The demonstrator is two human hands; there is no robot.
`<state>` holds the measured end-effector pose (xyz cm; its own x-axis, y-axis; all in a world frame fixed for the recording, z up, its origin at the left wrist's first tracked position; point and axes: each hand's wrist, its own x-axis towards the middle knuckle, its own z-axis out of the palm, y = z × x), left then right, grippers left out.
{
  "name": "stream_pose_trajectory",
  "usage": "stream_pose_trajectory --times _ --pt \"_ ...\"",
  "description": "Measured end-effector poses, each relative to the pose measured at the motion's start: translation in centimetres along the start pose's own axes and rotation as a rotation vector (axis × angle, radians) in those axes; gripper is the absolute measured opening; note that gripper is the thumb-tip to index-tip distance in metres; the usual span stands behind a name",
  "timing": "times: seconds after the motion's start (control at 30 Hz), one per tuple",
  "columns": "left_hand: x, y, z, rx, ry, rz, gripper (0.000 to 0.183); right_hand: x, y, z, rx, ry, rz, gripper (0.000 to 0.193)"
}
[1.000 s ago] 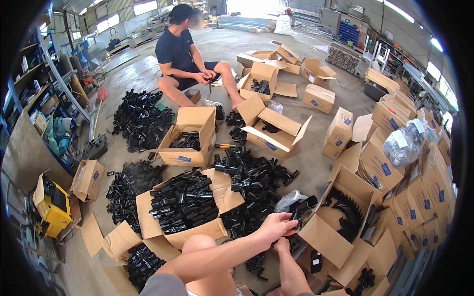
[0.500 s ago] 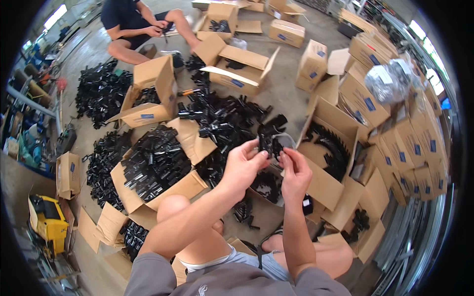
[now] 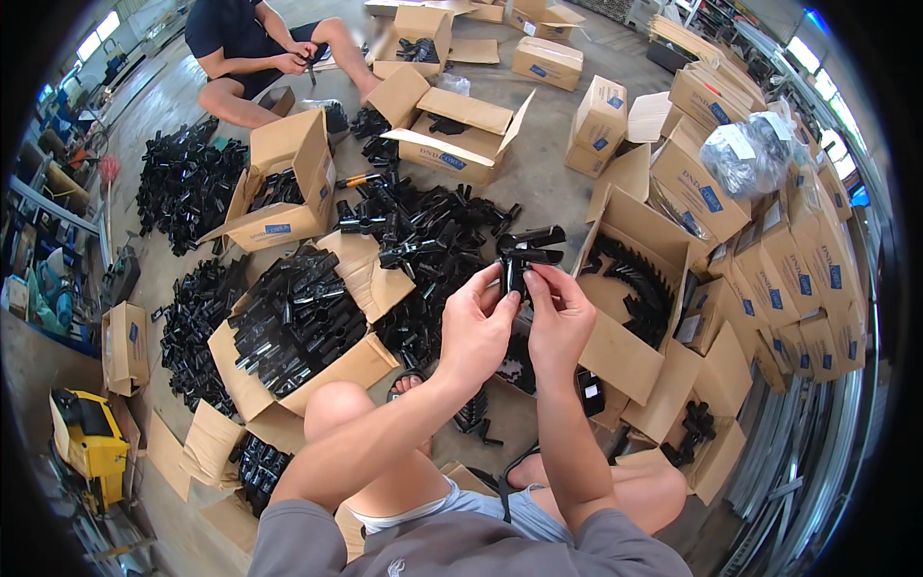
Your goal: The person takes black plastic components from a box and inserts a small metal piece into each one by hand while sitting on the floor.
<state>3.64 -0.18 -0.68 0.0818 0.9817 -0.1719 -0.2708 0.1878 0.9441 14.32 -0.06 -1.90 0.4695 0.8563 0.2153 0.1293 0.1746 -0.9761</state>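
Both hands are closed on a glossy black branched pipe fitting (image 3: 527, 252), raised in front of me. My left hand (image 3: 479, 322) pinches its stem from the left, thumb and fingertips against it. From the other side the fingertips of my right hand (image 3: 560, 322) grip the same piece just below its branches. Behind it spreads a loose heap of similar black fittings (image 3: 433, 226). Close to my right hand, an open carton (image 3: 630, 365) has black fittings stacked inside in curved rows.
An open carton (image 3: 332, 377) full of black fittings stands at my left knee. Further piles (image 3: 192, 178) lie beyond. Another person (image 3: 240, 53) sits at the far left, holding a small dark piece. Stacked cartons (image 3: 788, 279) line the right, beside metal rails (image 3: 784, 481). A yellow case (image 3: 91, 442) stands left.
The fitting has been turned, so its branches now point up and to the right. My hands have come closer together around its stem. A grey bag-like shape behind them no longer shows.
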Motion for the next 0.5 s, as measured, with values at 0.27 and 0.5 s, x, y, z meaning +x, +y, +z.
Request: stream_pose_trajectory --times 0.27,0.5 --pt "0.0 0.1 0.2 0.004 0.016 0.031 0.042 0.1 0.4 0.5 0.050 0.038 0.054 0.016" --pt "-0.2 0.0 0.4 -0.051 0.011 0.064 0.045 0.5 0.9 0.4 0.083 0.031 0.059 0.013"
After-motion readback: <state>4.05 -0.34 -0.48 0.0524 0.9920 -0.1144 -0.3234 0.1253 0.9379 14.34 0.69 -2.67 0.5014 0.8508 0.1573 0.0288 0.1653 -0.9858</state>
